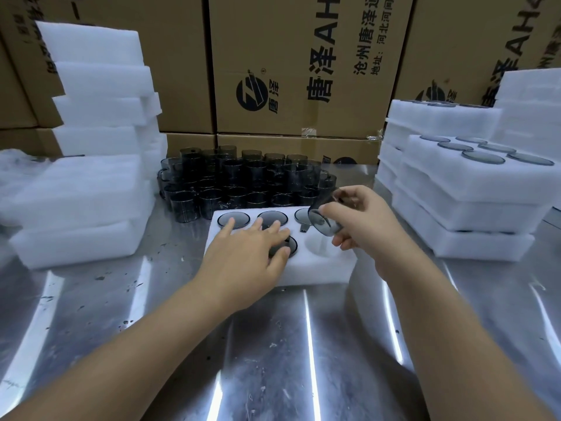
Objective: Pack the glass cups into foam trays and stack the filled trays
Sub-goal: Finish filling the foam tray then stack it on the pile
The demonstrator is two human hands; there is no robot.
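A white foam tray [315, 268] lies on the steel table in front of me. Smoky glass cups fill its back-row holes [271, 218]. My left hand [243, 250] lies flat on the tray, fingers straight, pressing on a cup [292, 245] in the front row. My right hand [361, 220] grips a tilted smoky glass cup [323, 221] just above the one empty hole [318, 245] at the front right. Behind the tray stands a cluster of several loose glass cups [243, 180].
Empty foam trays are stacked at the left [91, 117]. Filled trays are stacked at the right [467, 183], their top one showing several cup bottoms. Printed cardboard cartons [288, 71] wall off the back. The steel table [273, 344] stretches toward me.
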